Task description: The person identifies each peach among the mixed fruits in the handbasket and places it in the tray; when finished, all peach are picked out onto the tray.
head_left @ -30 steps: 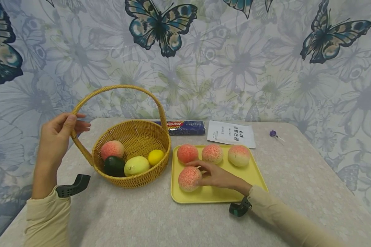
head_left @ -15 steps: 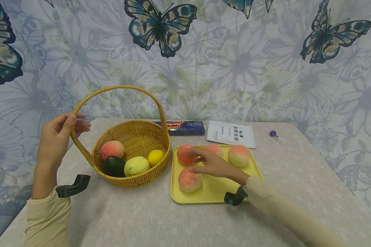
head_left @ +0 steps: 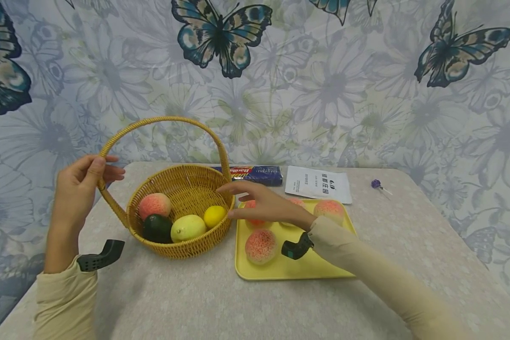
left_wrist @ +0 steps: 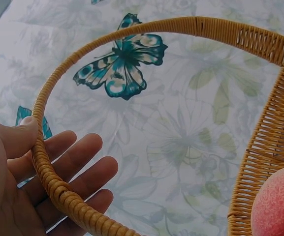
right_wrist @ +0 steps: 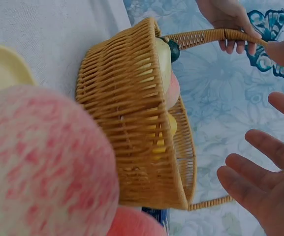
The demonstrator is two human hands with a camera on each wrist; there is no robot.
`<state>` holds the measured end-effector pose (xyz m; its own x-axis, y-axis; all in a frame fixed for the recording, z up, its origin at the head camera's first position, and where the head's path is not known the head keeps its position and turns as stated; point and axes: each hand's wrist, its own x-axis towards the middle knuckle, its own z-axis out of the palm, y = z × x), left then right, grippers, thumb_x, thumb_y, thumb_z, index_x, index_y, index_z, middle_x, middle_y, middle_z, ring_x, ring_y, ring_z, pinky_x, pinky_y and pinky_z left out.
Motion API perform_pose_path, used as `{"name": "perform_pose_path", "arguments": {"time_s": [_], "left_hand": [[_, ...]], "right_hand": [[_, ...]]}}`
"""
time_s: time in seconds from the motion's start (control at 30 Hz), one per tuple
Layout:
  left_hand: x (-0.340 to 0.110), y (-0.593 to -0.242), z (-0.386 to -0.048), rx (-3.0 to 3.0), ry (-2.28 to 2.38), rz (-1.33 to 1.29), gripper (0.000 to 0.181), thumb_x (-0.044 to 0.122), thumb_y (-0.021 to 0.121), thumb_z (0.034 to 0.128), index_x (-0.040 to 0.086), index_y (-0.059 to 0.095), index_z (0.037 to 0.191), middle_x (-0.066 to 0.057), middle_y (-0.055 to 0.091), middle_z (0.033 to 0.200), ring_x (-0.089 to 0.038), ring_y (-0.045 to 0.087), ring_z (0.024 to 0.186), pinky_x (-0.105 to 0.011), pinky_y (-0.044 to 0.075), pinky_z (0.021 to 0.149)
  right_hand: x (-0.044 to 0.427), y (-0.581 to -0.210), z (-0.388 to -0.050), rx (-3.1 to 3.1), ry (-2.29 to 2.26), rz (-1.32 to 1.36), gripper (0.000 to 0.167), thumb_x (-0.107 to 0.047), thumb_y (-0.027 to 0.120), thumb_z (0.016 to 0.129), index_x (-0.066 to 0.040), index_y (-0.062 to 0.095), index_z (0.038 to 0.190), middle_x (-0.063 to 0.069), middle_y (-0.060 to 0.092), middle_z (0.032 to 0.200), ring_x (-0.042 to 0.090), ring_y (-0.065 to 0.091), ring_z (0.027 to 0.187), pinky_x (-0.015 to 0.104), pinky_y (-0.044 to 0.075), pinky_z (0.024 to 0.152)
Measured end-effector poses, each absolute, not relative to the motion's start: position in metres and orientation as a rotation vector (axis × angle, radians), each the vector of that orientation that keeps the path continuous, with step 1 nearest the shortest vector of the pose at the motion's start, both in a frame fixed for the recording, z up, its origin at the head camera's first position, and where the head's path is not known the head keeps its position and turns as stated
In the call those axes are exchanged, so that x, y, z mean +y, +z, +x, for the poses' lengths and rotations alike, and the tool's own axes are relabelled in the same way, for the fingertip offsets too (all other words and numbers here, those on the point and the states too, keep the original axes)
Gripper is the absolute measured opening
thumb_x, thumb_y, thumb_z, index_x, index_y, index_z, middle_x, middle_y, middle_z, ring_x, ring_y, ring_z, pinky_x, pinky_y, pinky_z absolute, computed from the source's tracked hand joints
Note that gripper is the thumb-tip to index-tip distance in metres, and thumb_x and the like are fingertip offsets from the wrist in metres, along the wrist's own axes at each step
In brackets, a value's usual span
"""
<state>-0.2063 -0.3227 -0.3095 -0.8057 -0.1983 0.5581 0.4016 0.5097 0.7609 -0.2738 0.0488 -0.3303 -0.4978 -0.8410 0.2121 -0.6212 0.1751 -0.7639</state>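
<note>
In the head view my left hand (head_left: pixel 78 189) holds the left side of the wicker basket's handle (head_left: pixel 165 119). The left wrist view shows the thumb on the handle (left_wrist: pixel 46 172) and the fingers behind it. Inside the basket (head_left: pixel 187 252) lie a peach (head_left: pixel 155 206), a dark green avocado-like fruit (head_left: pixel 157 229), a pale yellow oval fruit (head_left: pixel 188 229) and a lemon (head_left: pixel 215 216). My right hand (head_left: pixel 267 203) reaches across the tray to the basket's right rim. Its fingers are spread, with nothing between them; whether they touch the rim I cannot tell.
A yellow tray (head_left: pixel 297 271) bears several peaches, one nearest the front (head_left: pixel 261 246) and others partly hidden by my right arm. Behind stand a blue Barilla spaghetti box (head_left: pixel 259 174) and a white packet (head_left: pixel 316 183). A purple lollipop (head_left: pixel 376 184) lies at the right.
My right hand has let go of the front peach on the tray, risen and moved left to the basket's rim. My left hand and the basket stay put.
</note>
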Motion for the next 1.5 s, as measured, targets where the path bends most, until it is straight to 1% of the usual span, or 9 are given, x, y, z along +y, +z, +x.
{"name": "perform_pose_path", "arguments": {"time_s": [0.1,0.23,0.4,0.63,0.73,0.93,1.17,1.3,1.5], "left_hand": [[-0.322,-0.309,-0.206,-2.152,-1.301,-0.166,0.032,0.023,0.046,0.1017,0.0,0.063,0.117,0.011,0.071,0.086,-0.003,0.068,0.079,-0.011,0.048,0.074],[-0.321,-0.309,-0.206,-2.149,-1.3,-0.169,0.032,0.023,0.046,0.1016,0.0,0.063,0.117,0.01,0.071,0.086,-0.003,0.068,0.079,-0.011,0.048,0.074],[-0.32,-0.308,-0.206,-2.144,-1.302,-0.177,0.032,0.024,0.047,0.1014,0.0,0.063,0.116,0.01,0.07,0.085,-0.003,0.068,0.078,-0.012,0.049,0.074],[-0.321,-0.308,-0.207,-2.145,-1.301,-0.179,0.033,0.024,0.047,0.1013,0.0,0.063,0.116,0.01,0.07,0.086,-0.003,0.068,0.078,-0.012,0.049,0.074],[-0.322,-0.308,-0.206,-2.15,-1.299,-0.172,0.032,0.024,0.047,0.1014,0.001,0.063,0.116,0.01,0.07,0.086,-0.003,0.068,0.078,-0.012,0.049,0.074],[-0.323,-0.309,-0.205,-2.156,-1.302,-0.163,0.031,0.024,0.046,0.1017,0.002,0.063,0.116,0.011,0.07,0.086,-0.003,0.068,0.078,-0.012,0.048,0.074],[-0.322,-0.308,-0.205,-2.152,-1.294,-0.163,0.031,0.024,0.046,0.1017,0.002,0.063,0.116,0.011,0.07,0.085,-0.002,0.068,0.078,-0.011,0.048,0.074],[-0.322,-0.308,-0.205,-2.154,-1.296,-0.167,0.033,0.024,0.046,0.1017,0.0,0.063,0.116,0.011,0.07,0.086,-0.003,0.068,0.079,-0.012,0.048,0.074],[-0.322,-0.309,-0.206,-2.152,-1.297,-0.169,0.033,0.024,0.046,0.1017,-0.001,0.062,0.116,0.01,0.07,0.085,-0.004,0.068,0.079,-0.012,0.048,0.074]], "right_hand": [[0.033,-0.329,-0.275,2.183,-1.168,-1.434,0.053,-0.025,0.065,0.092,-0.02,0.046,0.141,-0.008,0.044,0.143,0.009,0.039,0.133,0.038,0.039,0.105],[0.014,-0.327,-0.275,2.176,-1.093,-1.458,0.058,-0.03,0.066,0.091,-0.023,0.043,0.144,-0.009,0.041,0.145,0.005,0.037,0.133,0.032,0.036,0.107],[-0.002,-0.326,-0.276,2.194,-1.035,-1.451,0.063,-0.035,0.067,0.09,-0.027,0.039,0.146,-0.009,0.039,0.146,0.007,0.036,0.133,0.03,0.034,0.108],[-0.02,-0.326,-0.283,2.222,-0.992,-1.471,0.066,-0.033,0.067,0.09,-0.02,0.037,0.147,-0.005,0.036,0.149,0.014,0.035,0.136,0.03,0.034,0.108],[-0.027,-0.323,-0.287,2.23,-0.988,-1.499,0.067,-0.031,0.067,0.09,-0.017,0.037,0.147,-0.002,0.036,0.15,0.013,0.033,0.137,0.028,0.032,0.109],[-0.042,-0.32,-0.296,2.228,-0.996,-1.554,0.067,-0.03,0.068,0.089,-0.016,0.037,0.147,-0.001,0.037,0.15,0.01,0.034,0.136,0.025,0.033,0.106],[-0.058,-0.32,-0.302,2.204,-1.039,-1.516,0.069,-0.027,0.07,0.088,-0.015,0.036,0.147,-0.001,0.036,0.151,0.011,0.034,0.137,0.029,0.032,0.11],[-0.065,-0.322,-0.304,2.207,-1.063,-1.476,0.068,-0.026,0.07,0.088,-0.014,0.038,0.147,-0.001,0.038,0.15,0.01,0.036,0.136,0.024,0.031,0.109],[-0.077,-0.326,-0.308,2.248,-1.126,-1.436,0.065,-0.03,0.068,0.089,-0.013,0.04,0.145,0.001,0.042,0.148,0.012,0.039,0.135,0.027,0.033,0.109]]}}
